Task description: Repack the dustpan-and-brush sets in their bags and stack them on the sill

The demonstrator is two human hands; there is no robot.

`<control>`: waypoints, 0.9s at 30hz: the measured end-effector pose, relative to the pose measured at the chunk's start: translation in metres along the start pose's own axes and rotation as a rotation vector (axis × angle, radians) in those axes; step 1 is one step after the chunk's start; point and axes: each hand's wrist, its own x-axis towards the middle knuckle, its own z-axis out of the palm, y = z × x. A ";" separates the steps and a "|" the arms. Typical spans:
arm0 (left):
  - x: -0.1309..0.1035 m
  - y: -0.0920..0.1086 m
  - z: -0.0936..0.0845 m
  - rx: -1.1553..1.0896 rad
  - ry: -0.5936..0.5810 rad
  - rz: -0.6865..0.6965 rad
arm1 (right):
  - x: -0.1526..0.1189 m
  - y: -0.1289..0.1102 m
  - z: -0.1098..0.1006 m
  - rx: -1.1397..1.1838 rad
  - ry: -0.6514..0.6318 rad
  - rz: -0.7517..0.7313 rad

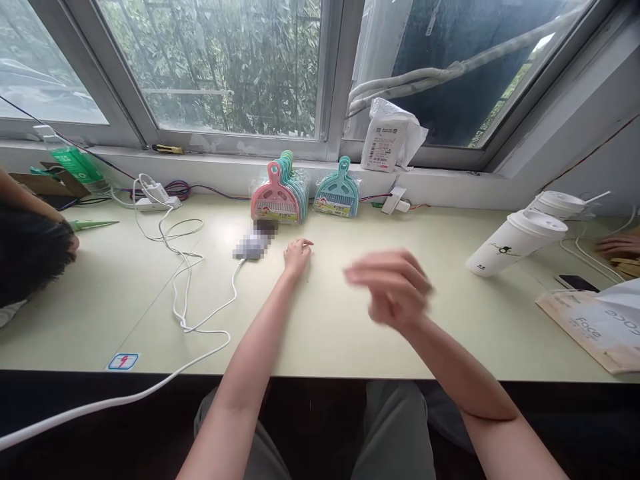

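My left hand (299, 257) lies on the pale green tabletop (330, 320), fingers loosely stretched and nothing in them. Just behind it stands a stack of small dustpan-and-brush sets (277, 197) in clear wrapping, pink in front and green behind. A single teal dustpan set (339, 190) leans against the wall to the right of that stack. My right hand (395, 287) is raised over the table, its fingers smeared by motion; whether it holds anything does not show. A blurred-out device (251, 245) on a white cable lies left of my left hand.
White cables (185, 293) run across the left side. A person's head (35, 260) rests at the far left, near a green-labelled bottle (75, 160). White cups (517, 241), a phone (577, 283) and a tissue pack (590, 330) stand or lie right. A wrapped package (387, 140) sits on the sill.
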 end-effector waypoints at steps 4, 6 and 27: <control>0.006 -0.006 -0.002 -0.158 0.051 0.026 | 0.014 0.135 0.078 -0.166 0.032 0.474; 0.009 -0.010 -0.005 -0.251 0.082 0.042 | 0.005 0.203 0.104 -0.205 0.071 0.700; 0.022 -0.015 -0.013 -0.385 0.129 -0.028 | -0.025 0.333 0.141 -0.204 0.252 1.226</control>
